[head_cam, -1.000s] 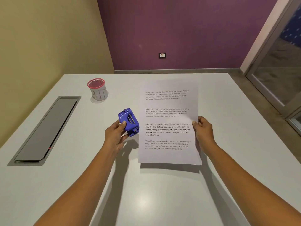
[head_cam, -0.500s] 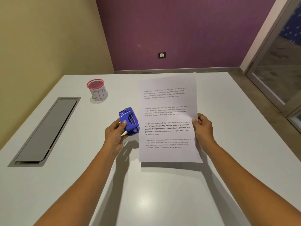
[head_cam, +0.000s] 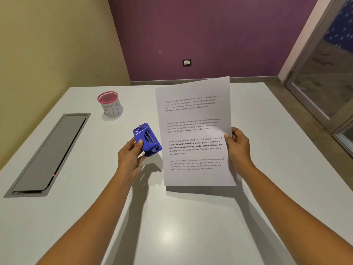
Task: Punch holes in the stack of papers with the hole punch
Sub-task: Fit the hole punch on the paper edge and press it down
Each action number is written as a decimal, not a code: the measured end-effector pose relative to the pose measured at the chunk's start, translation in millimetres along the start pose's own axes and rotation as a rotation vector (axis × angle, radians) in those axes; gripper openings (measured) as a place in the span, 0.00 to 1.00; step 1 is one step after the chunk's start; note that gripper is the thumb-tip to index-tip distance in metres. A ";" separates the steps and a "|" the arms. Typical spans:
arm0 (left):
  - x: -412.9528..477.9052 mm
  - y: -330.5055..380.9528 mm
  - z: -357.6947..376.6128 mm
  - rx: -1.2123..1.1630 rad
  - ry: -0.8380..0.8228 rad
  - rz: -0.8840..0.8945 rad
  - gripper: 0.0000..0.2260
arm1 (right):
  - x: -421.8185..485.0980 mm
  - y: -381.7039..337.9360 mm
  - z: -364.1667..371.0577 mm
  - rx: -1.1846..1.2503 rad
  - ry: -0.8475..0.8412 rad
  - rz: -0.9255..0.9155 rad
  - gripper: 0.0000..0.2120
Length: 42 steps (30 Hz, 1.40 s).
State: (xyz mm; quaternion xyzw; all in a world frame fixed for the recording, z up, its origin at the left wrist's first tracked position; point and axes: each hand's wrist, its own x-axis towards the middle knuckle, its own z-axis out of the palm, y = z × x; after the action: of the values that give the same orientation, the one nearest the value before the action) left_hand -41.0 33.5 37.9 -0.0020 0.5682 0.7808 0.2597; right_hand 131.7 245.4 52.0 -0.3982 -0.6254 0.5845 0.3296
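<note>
Both arms are bare along all of their visible length, the left forearm (head_cam: 91,217) and the right forearm (head_cam: 286,197) alike slender and smooth, with no cloth on them up to the bottom edge of the head view. The left hand (head_cam: 131,159) and the right hand (head_cam: 239,148) are bare too. Each shows a thumbnail that is short, rounded and plain.

Left hand (head_cam: 130,159) grips blue hole punch (head_cam: 147,139); right hand (head_cam: 238,146) pinches printed papers (head_cam: 194,131) above white table (head_cam: 172,226).
</note>
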 end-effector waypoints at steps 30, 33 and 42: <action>0.5 4.9 8.1 0.163 -0.086 0.089 0.18 | 3.4 7.0 17.4 0.023 -0.098 -0.025 0.09; 0.7 6.3 9.4 0.169 -0.089 0.082 0.19 | 5.9 8.2 16.3 0.032 -0.117 -0.024 0.09; 9.1 6.7 12.4 0.194 -0.085 0.073 0.19 | 12.8 19.2 15.4 0.041 -0.122 0.024 0.10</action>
State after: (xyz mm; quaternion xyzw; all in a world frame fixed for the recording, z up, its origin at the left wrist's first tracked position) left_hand -48.1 46.7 45.5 0.0772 0.6294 0.7304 0.2539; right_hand 114.4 249.5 30.7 -0.3624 -0.6273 0.6244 0.2920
